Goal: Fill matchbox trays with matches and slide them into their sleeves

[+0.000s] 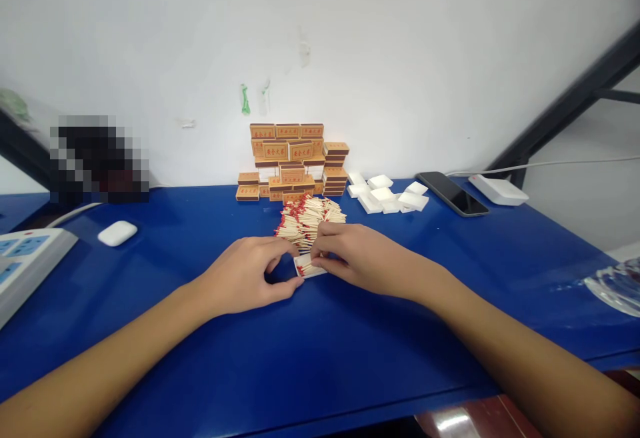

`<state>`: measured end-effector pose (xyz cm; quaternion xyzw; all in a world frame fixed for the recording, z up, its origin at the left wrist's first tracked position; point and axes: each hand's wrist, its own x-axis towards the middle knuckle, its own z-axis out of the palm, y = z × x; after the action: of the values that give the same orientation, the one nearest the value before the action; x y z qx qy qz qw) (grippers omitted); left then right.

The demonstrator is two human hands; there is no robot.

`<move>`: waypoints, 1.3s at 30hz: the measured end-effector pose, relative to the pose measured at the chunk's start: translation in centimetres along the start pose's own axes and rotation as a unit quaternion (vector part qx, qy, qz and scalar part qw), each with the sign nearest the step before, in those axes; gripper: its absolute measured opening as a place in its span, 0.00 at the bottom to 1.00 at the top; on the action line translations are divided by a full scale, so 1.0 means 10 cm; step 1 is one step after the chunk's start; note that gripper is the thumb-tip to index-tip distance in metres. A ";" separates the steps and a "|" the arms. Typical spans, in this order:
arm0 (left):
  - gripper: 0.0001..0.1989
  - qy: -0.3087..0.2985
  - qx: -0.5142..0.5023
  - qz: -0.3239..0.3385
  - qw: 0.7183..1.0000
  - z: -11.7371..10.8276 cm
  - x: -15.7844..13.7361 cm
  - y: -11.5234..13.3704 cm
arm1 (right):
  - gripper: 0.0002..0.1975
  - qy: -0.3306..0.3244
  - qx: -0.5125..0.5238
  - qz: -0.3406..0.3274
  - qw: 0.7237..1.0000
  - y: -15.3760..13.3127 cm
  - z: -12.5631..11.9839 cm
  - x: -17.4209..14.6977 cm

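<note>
A small white matchbox tray (314,273) lies on the blue table with several red-tipped matches in it. My left hand (253,271) holds the tray's left end between thumb and index finger. Over the tray's right part, my right hand (353,251) has its fingers pinched together on matches, mostly hidden by the fingers. Right behind the tray spreads a heap of loose matches (305,221), their red heads mainly toward the left and back.
Filled-looking matchboxes (287,151) are stacked against the wall. White trays (383,196) lie to their right, beside a phone (453,193) and a white box (499,190). At left are a white earbud case (117,233) and a power strip (37,261).
</note>
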<state>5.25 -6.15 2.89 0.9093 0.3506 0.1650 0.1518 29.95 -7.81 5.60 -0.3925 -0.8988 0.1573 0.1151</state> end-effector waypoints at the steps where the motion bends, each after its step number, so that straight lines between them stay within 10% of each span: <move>1: 0.15 0.000 -0.001 0.000 1.000 0.00 0.00 0.00 | 0.07 -0.001 0.003 0.001 1.000 0.00 0.00 0.00; 39: 0.12 -0.001 0.000 0.002 1.000 -0.01 -0.01 -0.01 | 0.06 0.029 0.037 0.009 0.999 0.02 0.14 0.05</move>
<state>5.08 -6.18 2.88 0.9102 0.3486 0.1644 0.1515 29.30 -7.56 4.29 -0.4008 -0.8851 0.1799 0.1539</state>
